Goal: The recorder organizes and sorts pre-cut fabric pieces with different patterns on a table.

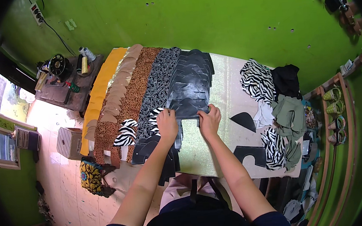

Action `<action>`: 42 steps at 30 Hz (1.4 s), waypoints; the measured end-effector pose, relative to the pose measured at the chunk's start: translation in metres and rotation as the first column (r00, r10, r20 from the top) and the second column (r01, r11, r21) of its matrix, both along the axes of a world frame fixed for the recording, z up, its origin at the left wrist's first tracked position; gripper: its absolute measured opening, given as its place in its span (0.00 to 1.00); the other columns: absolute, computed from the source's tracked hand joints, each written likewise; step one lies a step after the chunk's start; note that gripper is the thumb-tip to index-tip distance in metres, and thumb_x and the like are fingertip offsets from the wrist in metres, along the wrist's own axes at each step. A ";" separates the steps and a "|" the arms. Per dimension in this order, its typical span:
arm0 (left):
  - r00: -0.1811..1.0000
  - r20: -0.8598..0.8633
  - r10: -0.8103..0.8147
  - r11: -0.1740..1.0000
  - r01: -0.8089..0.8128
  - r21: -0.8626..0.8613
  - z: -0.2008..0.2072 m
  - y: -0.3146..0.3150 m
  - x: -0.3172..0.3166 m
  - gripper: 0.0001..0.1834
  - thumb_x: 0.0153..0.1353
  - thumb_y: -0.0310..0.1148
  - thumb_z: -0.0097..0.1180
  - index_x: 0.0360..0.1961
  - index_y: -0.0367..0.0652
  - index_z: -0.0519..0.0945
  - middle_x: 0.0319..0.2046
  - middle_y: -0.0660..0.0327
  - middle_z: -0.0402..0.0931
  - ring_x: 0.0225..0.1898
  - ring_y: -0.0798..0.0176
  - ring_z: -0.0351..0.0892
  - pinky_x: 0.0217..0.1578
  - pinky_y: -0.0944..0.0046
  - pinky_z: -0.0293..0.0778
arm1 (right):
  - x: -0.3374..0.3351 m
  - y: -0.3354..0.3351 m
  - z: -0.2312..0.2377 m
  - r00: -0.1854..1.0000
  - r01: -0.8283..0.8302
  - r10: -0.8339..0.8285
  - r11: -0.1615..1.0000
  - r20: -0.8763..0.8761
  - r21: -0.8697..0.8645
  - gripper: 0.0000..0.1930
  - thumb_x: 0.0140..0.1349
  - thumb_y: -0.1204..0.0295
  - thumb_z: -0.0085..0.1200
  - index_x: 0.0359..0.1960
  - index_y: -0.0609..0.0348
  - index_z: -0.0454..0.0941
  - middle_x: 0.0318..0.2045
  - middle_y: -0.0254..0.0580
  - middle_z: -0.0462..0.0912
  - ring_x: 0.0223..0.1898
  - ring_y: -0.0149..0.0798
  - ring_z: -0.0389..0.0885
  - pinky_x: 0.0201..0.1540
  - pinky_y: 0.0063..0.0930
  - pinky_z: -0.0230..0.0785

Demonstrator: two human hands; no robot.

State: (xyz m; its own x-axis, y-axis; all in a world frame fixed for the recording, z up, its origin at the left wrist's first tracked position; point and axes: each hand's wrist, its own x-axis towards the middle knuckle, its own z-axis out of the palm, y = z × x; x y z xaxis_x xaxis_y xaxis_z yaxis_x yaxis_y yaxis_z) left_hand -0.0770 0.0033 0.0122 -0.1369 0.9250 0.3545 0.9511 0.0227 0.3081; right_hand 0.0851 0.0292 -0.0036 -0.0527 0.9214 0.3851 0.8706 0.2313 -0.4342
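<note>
My left hand [167,123] and my right hand [209,120] pinch the two near corners of a black leather-like cut piece [187,111] with a squared notch in its near edge. It lies at the near end of a row of overlapping black pieces [190,71] on the table. Left of that row run overlapping strips of grey-black patterned pieces [156,76], leopard-print pieces [137,84] and tan pieces [115,95]. Zebra-print pieces [125,133] rest on the leopard strip. More black cut pieces [153,152] lie beside my left forearm.
To the right are a black half-round piece [244,122], a black U-shaped piece [249,154], a zebra-print heap [257,80] and olive cloth [288,114]. A sewing machine [58,65] stands at the far left. Sandals hang on a wooden rack [347,115] along the right wall.
</note>
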 end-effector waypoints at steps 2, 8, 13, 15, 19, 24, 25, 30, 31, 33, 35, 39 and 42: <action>0.989 -0.104 -0.104 0.987 0.116 0.112 0.002 -0.002 0.010 0.11 0.45 0.27 0.54 0.33 0.43 0.73 0.35 0.60 0.68 0.40 0.56 0.67 0.40 0.59 0.62 | 0.007 -0.001 0.001 0.996 -0.054 0.050 0.997 -0.079 -0.047 0.07 0.47 0.73 0.55 0.29 0.47 0.81 0.47 0.46 0.66 0.51 0.51 0.61 0.53 0.43 0.52; 0.938 0.160 -0.306 0.952 0.297 0.080 0.018 -0.035 0.083 0.04 0.48 0.27 0.50 0.26 0.43 0.75 0.27 0.59 0.71 0.32 0.56 0.71 0.35 0.57 0.63 | 0.068 -0.045 0.007 0.972 -0.219 0.216 0.975 -0.098 -0.030 0.13 0.43 0.81 0.50 0.32 0.53 0.75 0.38 0.43 0.68 0.47 0.47 0.64 0.51 0.41 0.54; 0.842 0.317 -0.437 0.883 0.468 -0.026 0.016 -0.071 0.156 0.05 0.50 0.31 0.50 0.27 0.41 0.76 0.25 0.54 0.72 0.29 0.51 0.74 0.32 0.55 0.69 | 0.159 -0.079 0.006 0.963 -0.267 0.267 0.964 0.037 -0.009 0.17 0.41 0.81 0.49 0.37 0.53 0.74 0.38 0.43 0.69 0.46 0.46 0.65 0.51 0.42 0.54; 0.803 0.355 -0.479 0.850 0.525 -0.041 0.016 -0.086 0.180 0.06 0.51 0.30 0.50 0.28 0.40 0.76 0.26 0.54 0.73 0.30 0.50 0.74 0.33 0.55 0.70 | 0.192 -0.094 0.008 0.956 -0.274 0.283 0.956 0.080 -0.105 0.19 0.41 0.78 0.49 0.40 0.53 0.73 0.40 0.43 0.69 0.47 0.47 0.64 0.55 0.45 0.52; 0.738 0.368 -0.566 0.784 0.619 -0.035 0.007 -0.111 0.208 0.06 0.51 0.29 0.50 0.29 0.41 0.76 0.27 0.54 0.73 0.31 0.50 0.74 0.34 0.55 0.70 | 0.230 -0.130 0.018 0.936 -0.252 0.297 0.939 0.187 -0.234 0.24 0.40 0.74 0.52 0.46 0.51 0.71 0.43 0.45 0.68 0.51 0.48 0.63 0.59 0.54 0.44; 0.761 0.360 -0.539 0.796 0.600 -0.076 -0.003 -0.138 0.231 0.10 0.50 0.28 0.50 0.35 0.40 0.74 0.35 0.53 0.71 0.36 0.50 0.73 0.37 0.56 0.70 | 0.252 -0.144 0.008 0.923 -0.235 0.302 0.933 0.238 -0.272 0.21 0.45 0.74 0.50 0.46 0.51 0.72 0.44 0.46 0.69 0.50 0.48 0.66 0.60 0.55 0.44; 0.782 0.350 -0.516 0.827 0.561 -0.033 -0.004 -0.143 0.233 0.11 0.49 0.28 0.51 0.37 0.40 0.74 0.36 0.53 0.70 0.37 0.50 0.72 0.38 0.56 0.69 | 0.251 -0.143 0.009 0.907 -0.275 0.337 0.928 0.251 -0.252 0.19 0.46 0.74 0.50 0.44 0.52 0.73 0.43 0.46 0.70 0.48 0.48 0.68 0.60 0.53 0.45; 0.852 0.305 -0.425 0.900 0.434 0.041 0.000 -0.158 0.227 0.18 0.49 0.29 0.52 0.44 0.40 0.72 0.45 0.48 0.68 0.45 0.46 0.70 0.46 0.55 0.67 | 0.235 -0.142 0.017 0.899 -0.383 0.384 0.923 0.209 -0.044 0.15 0.45 0.72 0.53 0.38 0.54 0.75 0.40 0.45 0.72 0.44 0.47 0.70 0.59 0.50 0.50; 0.865 0.298 -0.404 0.909 0.417 0.021 0.000 -0.157 0.222 0.20 0.49 0.30 0.53 0.46 0.40 0.71 0.48 0.46 0.67 0.49 0.46 0.68 0.49 0.55 0.65 | 0.231 -0.139 0.021 0.897 -0.393 0.391 0.919 0.206 -0.030 0.15 0.45 0.71 0.53 0.37 0.55 0.75 0.41 0.45 0.72 0.45 0.47 0.70 0.58 0.49 0.52; 0.887 0.263 -0.380 0.922 0.386 0.030 0.000 -0.155 0.211 0.21 0.49 0.30 0.53 0.47 0.40 0.71 0.48 0.47 0.67 0.49 0.47 0.67 0.49 0.55 0.65 | 0.219 -0.133 0.025 0.890 -0.421 0.416 0.907 0.190 -0.014 0.15 0.45 0.71 0.53 0.38 0.54 0.74 0.41 0.45 0.72 0.45 0.47 0.70 0.58 0.49 0.52; 0.908 0.216 -0.360 0.932 0.362 0.030 0.002 -0.151 0.196 0.23 0.48 0.31 0.54 0.48 0.40 0.70 0.49 0.48 0.66 0.50 0.48 0.67 0.49 0.55 0.65 | 0.204 -0.125 0.029 0.886 -0.441 0.431 0.897 0.170 0.028 0.13 0.46 0.72 0.52 0.36 0.56 0.75 0.40 0.45 0.72 0.46 0.47 0.70 0.56 0.47 0.55; 0.921 0.202 -0.333 0.943 0.331 0.041 0.015 -0.134 0.171 0.23 0.50 0.30 0.53 0.49 0.39 0.70 0.50 0.47 0.65 0.50 0.47 0.66 0.50 0.55 0.63 | 0.176 -0.096 0.030 0.882 -0.471 0.470 0.874 0.043 0.116 0.12 0.44 0.73 0.54 0.33 0.57 0.76 0.40 0.46 0.72 0.43 0.48 0.70 0.51 0.40 0.60; 0.931 0.183 -0.314 0.949 0.309 0.060 0.018 -0.118 0.151 0.23 0.50 0.30 0.53 0.50 0.39 0.69 0.51 0.47 0.65 0.51 0.47 0.66 0.50 0.55 0.63 | 0.151 -0.075 0.035 0.860 -0.503 0.510 0.849 -0.001 0.163 0.12 0.43 0.74 0.54 0.34 0.58 0.76 0.40 0.46 0.72 0.43 0.47 0.70 0.49 0.37 0.62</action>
State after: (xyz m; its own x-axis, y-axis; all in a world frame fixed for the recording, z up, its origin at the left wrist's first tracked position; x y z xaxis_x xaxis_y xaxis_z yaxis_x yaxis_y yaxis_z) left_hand 0.0742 -0.1144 0.0305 0.0896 0.9214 0.3781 0.8335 -0.2772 0.4780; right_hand 0.2364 -0.0458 0.0314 -0.4759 0.7015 0.5304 0.5961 0.7008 -0.3919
